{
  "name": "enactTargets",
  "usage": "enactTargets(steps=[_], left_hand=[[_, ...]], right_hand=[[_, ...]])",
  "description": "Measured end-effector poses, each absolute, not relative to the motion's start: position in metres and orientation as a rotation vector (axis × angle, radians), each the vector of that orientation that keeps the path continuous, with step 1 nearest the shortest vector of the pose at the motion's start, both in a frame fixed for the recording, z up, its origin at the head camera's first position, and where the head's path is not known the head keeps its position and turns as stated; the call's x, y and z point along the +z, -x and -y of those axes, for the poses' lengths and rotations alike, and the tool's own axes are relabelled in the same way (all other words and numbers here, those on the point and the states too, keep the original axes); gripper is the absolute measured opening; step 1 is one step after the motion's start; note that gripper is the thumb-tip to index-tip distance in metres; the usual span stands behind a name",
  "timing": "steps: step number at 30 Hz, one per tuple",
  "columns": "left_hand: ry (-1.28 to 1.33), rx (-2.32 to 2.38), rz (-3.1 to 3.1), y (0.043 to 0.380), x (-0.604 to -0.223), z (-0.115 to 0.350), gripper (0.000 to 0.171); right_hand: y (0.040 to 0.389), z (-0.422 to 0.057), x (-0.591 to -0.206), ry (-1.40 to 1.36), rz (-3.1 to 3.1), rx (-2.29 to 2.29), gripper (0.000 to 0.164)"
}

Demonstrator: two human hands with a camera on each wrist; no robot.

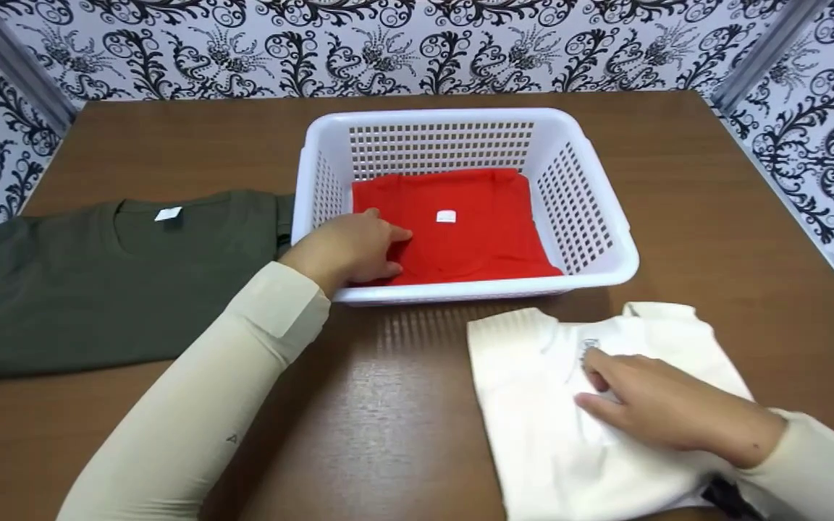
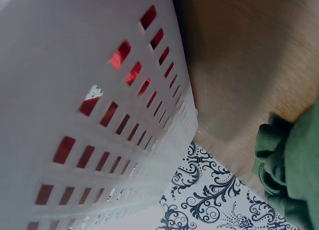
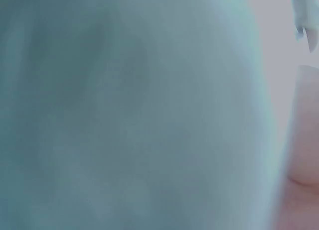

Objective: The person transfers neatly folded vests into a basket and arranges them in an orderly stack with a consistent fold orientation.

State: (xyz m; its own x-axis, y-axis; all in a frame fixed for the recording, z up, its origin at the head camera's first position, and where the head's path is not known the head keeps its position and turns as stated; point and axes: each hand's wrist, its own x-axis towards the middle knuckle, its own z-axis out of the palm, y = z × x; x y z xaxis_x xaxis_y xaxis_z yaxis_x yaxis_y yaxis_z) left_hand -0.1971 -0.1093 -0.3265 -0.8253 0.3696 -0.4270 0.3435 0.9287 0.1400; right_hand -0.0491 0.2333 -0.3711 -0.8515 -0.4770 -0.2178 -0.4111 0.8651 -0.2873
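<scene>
My left hand (image 1: 359, 246) reaches over the near left rim of a white plastic basket (image 1: 453, 293). Its fingers touch the left side of a folded red T-shirt (image 1: 482, 231) lying inside, which has a small white label near its middle. At the lower right, my right hand (image 1: 663, 405) rests on a folded cream T-shirt (image 1: 518, 405), with thumb and forefinger apart near the neck print. Pale cloth blurs most of the right wrist view. In the left wrist view the basket's slotted side (image 2: 129, 115) shows red through its holes.
A folded dark green T-shirt (image 1: 192, 289) with a white neck label lies left of the basket. The brown wooden table (image 1: 402, 434) carries everything. Patterned black-and-white panels (image 1: 388, 51) stand behind it and at both sides.
</scene>
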Motion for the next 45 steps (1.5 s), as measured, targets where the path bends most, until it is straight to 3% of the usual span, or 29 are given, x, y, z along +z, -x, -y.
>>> enactTargets(steps=[11, 19, 28, 36, 45], left_hand=[[-0.457, 0.074, -2.646, 0.198, -0.328, 0.115, 0.066], [-0.471, 0.037, -2.655, 0.198, -0.322, 0.114, 0.067], [-0.468, 0.031, -2.666, 0.196, -0.315, 0.115, 0.066], [-0.491, 0.024, -2.674, 0.195, -0.317, 0.116, 0.064], [-0.561, 0.344, -2.754, 0.193, -0.319, 0.114, 0.056]], right_hand=[[0.076, -0.175, -0.358, 0.757, -2.566, -0.401, 0.030], [0.088, -0.132, -0.348, 0.830, -2.388, -0.499, 0.016], [0.089, -0.107, -0.345, 0.713, -2.180, -0.714, 0.008], [0.089, -0.112, -0.347, 0.768, -2.130, -0.778, 0.008], [0.094, -0.175, -0.342, 0.859, -2.147, -0.936, 0.012]])
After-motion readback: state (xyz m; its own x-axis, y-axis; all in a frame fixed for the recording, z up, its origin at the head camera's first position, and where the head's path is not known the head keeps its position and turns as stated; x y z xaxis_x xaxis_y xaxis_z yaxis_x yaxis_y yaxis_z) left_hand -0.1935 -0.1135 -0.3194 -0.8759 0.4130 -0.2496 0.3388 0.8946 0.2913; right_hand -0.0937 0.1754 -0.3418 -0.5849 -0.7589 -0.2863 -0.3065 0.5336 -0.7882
